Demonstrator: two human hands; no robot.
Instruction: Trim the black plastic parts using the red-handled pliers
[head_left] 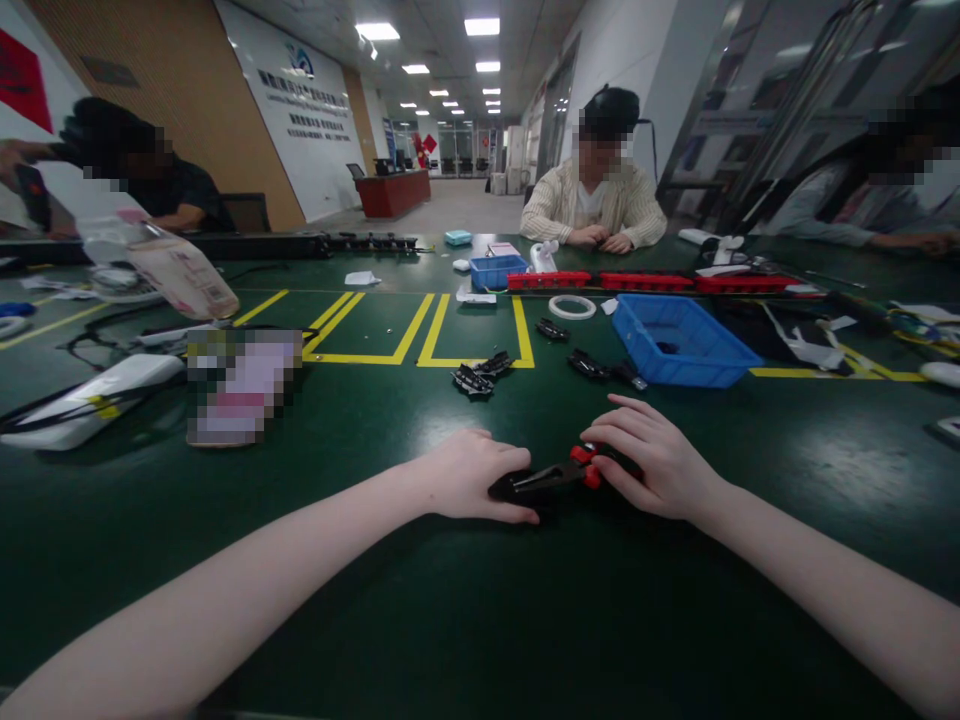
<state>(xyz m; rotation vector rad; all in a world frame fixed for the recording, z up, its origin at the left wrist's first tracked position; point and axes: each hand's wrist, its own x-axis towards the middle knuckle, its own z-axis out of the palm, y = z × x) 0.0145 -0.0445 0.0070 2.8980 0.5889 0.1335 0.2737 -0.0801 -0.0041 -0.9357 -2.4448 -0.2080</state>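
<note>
Your right hand is closed on the red grips of the pliers, which sit low over the near part of the green tabletop, nose toward your left hand. That hand has its thumb and fingers closed about a small black piece at the nose; its outline is hard to make out. Beyond your hands lie black clips, with a blue bin farther right.
</note>
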